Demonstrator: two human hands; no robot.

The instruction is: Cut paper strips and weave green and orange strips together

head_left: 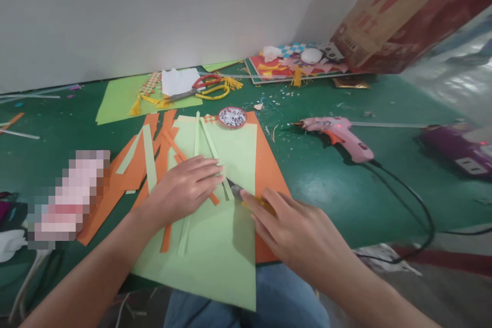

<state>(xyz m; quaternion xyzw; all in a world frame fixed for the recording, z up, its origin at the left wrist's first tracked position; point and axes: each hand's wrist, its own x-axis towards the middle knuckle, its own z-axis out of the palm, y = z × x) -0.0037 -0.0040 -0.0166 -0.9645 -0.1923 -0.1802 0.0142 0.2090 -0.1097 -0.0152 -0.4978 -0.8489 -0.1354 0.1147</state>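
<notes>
My right hand (295,220) is closed round a utility knife (236,190) with a yellow handle, mostly hidden by the fingers. Its dark blade points left, against a narrow pale green paper strip (215,148). My left hand (190,184) lies with fingers stretched over the strips, fingertips close to the blade. Under both hands is a pale green paper sheet (226,256), overhanging the table's front edge. It partly covers an orange sheet (269,184). Orange strips (166,236) and more green strips (149,159) lie loose to the left.
A pink glue gun (338,133) with a black cable lies at right. Behind the paper are a small dish of beads (232,117) and scissors (207,87). A blurred pink object (73,195) lies left, beside a white plug (11,245). A cardboard box (407,15) stands back right.
</notes>
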